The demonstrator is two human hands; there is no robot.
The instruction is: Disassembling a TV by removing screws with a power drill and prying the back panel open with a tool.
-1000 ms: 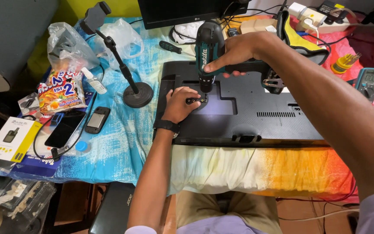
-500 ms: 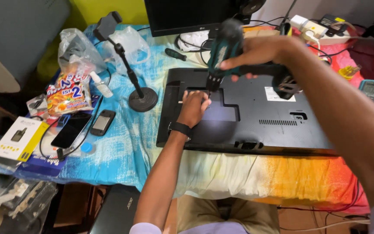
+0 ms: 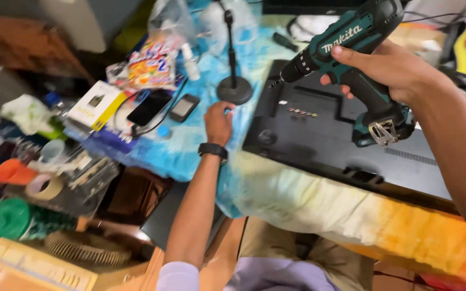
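Drill (image 3: 351,37) in right hand (image 3: 395,67) — bit down-left.

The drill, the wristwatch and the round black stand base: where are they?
cordless drill (image 3: 351,40), head view, on its teal body.
wristwatch (image 3: 213,150), head view, on its black band.
round stand base (image 3: 234,89), head view, on its flat top.

Phones: I see two dark phones (image 3: 164,108) lying side by side on the blue cloth (image 3: 190,145).
Box: white-yellow box (image 3: 96,104) beside them.
Tape: roll (image 3: 45,186) lower left.

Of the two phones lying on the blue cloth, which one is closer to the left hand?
The smaller phone, lying nearer the left hand; the larger black one lies beyond it, towards the yellow-and-white box.
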